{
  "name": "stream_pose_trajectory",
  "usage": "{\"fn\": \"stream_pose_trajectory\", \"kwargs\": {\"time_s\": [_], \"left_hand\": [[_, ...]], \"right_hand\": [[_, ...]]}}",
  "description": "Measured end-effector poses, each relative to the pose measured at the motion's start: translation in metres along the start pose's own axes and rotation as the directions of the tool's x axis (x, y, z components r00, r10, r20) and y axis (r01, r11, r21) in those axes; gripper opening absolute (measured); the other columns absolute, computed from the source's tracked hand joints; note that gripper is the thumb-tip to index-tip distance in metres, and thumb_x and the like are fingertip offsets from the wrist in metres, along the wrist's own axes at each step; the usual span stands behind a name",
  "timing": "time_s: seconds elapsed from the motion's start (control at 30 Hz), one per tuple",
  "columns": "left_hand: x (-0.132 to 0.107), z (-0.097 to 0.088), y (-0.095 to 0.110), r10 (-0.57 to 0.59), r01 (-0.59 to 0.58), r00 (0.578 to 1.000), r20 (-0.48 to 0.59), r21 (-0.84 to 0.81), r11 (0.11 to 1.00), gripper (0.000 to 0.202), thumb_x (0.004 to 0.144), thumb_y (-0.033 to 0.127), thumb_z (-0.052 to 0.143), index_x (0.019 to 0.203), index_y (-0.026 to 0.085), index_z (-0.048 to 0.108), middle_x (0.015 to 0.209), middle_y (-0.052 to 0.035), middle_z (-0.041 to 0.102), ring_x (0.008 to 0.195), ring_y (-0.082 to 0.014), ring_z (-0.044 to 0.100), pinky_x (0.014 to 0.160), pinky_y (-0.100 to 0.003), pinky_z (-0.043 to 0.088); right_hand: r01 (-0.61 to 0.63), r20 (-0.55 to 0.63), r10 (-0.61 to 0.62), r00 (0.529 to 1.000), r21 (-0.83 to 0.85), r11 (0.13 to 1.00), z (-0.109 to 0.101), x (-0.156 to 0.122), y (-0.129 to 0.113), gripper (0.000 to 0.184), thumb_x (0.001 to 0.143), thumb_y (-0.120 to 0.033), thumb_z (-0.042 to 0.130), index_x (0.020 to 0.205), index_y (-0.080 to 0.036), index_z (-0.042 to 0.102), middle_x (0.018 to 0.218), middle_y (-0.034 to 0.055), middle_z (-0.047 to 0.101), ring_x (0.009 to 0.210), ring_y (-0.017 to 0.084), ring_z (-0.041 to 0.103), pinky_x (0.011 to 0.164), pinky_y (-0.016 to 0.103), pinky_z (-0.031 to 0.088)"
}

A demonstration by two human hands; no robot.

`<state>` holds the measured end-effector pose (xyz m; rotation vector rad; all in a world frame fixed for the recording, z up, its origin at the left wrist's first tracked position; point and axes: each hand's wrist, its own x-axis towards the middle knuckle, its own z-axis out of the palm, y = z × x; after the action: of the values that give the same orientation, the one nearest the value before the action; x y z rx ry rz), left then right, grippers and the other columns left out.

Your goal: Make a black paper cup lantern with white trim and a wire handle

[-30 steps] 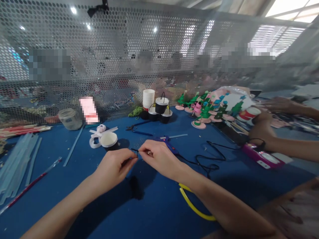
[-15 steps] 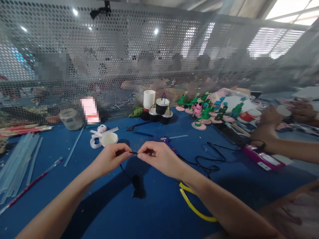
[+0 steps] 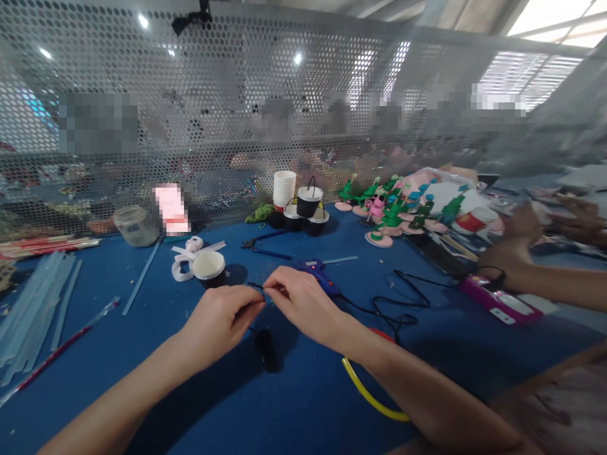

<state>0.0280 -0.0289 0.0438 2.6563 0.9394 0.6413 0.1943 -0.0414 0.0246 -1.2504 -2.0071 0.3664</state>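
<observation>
My left hand (image 3: 220, 319) and my right hand (image 3: 303, 302) meet over the blue table (image 3: 142, 354), fingers pinched together on a thin black wire (image 3: 258, 289). The wire bends between the fingertips, and a dark bundle (image 3: 264, 341) of it lies on the table below. A small black cup with a white inside (image 3: 208, 268) stands just beyond my left hand, beside a white ribbon loop (image 3: 183, 262). A blue glue gun (image 3: 318, 273) lies behind my right hand, its black cord (image 3: 398, 303) trailing right.
Clear glue sticks (image 3: 33, 303) lie at the left. Stacked white cups (image 3: 283, 188) and black cups with handles (image 3: 308, 201) stand by the perforated metal screen (image 3: 237, 114). Green and pink foam pieces (image 3: 393, 208) sit at the right. Another person's hands (image 3: 512, 253) work near a pink tool (image 3: 497, 300).
My hands dropped slightly and drew closer, still pinching the wire. The black cup shows again beyond my left hand. The other person's hands shifted at the right.
</observation>
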Motion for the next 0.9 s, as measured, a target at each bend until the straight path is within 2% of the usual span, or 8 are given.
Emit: {"fn": "stream_pose_trajectory", "kwargs": {"time_s": [0.17, 0.3, 0.4, 0.6, 0.77, 0.9], "left_hand": [[0.002, -0.006, -0.001, 0.007, -0.006, 1.000, -0.010, 0.043, 0.999, 0.021, 0.082, 0.021, 0.041, 0.071, 0.015, 0.058, 0.061, -0.0008, 0.059, 0.055, -0.0107, 0.051, 0.052, -0.020, 0.036], [0.006, -0.013, -0.009, -0.098, 0.098, 0.995, 0.025, -0.004, 0.995, 0.020, 0.081, 0.023, 0.042, 0.072, 0.016, 0.058, 0.063, -0.0003, 0.059, 0.055, -0.0104, 0.050, 0.053, -0.019, 0.036], [0.008, -0.014, -0.018, -0.186, 0.191, 0.980, 0.069, -0.066, 0.979, 0.022, 0.080, 0.027, 0.043, 0.072, 0.015, 0.059, 0.062, -0.0005, 0.059, 0.056, -0.0111, 0.050, 0.053, -0.020, 0.036], [0.009, -0.009, -0.020, -0.179, 0.209, 0.971, 0.157, -0.202, 0.957, 0.024, 0.080, 0.029, 0.043, 0.071, 0.014, 0.059, 0.059, 0.0013, 0.054, 0.054, -0.0095, 0.045, 0.050, -0.019, 0.033], [0.007, -0.006, -0.006, -0.141, 0.175, 0.977, 0.161, -0.217, 0.960, 0.024, 0.081, 0.026, 0.041, 0.067, 0.014, 0.055, 0.059, 0.0014, 0.055, 0.055, -0.0093, 0.047, 0.053, -0.019, 0.035], [0.003, -0.006, 0.004, -0.123, 0.144, 0.984, 0.132, -0.163, 0.976, 0.022, 0.083, 0.021, 0.037, 0.068, 0.015, 0.053, 0.055, 0.0023, 0.053, 0.050, -0.0086, 0.046, 0.050, -0.018, 0.034]], "right_hand": [[0.098, 0.106, -0.087, 0.990, -0.103, 0.990, 0.004, -0.004, -0.004, 0.014, 0.074, -0.003, 0.049, 0.068, -0.014, 0.055, 0.068, 0.0025, 0.055, 0.064, 0.014, 0.051, 0.058, 0.024, 0.038], [0.148, 0.150, -0.147, 0.978, 0.003, 0.989, -0.001, -0.005, -0.008, 0.014, 0.075, -0.004, 0.051, 0.067, -0.015, 0.056, 0.066, 0.0005, 0.055, 0.061, 0.011, 0.049, 0.058, 0.021, 0.037], [0.110, 0.126, -0.122, 0.984, 0.098, 0.989, -0.007, -0.004, -0.010, 0.013, 0.074, -0.005, 0.053, 0.067, -0.015, 0.056, 0.065, -0.0013, 0.055, 0.060, 0.009, 0.050, 0.057, 0.019, 0.037], [-0.034, 0.037, 0.026, 0.999, 0.230, 0.973, -0.009, -0.001, -0.005, 0.008, 0.075, -0.013, 0.054, 0.070, -0.016, 0.058, 0.065, -0.0015, 0.058, 0.060, 0.009, 0.053, 0.055, 0.018, 0.040], [-0.062, -0.056, 0.069, 0.996, 0.125, 0.990, -0.006, 0.001, -0.001, 0.009, 0.075, -0.011, 0.052, 0.069, -0.016, 0.057, 0.066, -0.0004, 0.059, 0.059, 0.010, 0.053, 0.055, 0.020, 0.039], [0.007, -0.013, -0.008, 1.000, -0.046, 0.999, -0.002, -0.001, -0.003, 0.014, 0.075, -0.006, 0.050, 0.067, -0.015, 0.057, 0.066, 0.0015, 0.058, 0.063, 0.012, 0.053, 0.058, 0.023, 0.038]]}}
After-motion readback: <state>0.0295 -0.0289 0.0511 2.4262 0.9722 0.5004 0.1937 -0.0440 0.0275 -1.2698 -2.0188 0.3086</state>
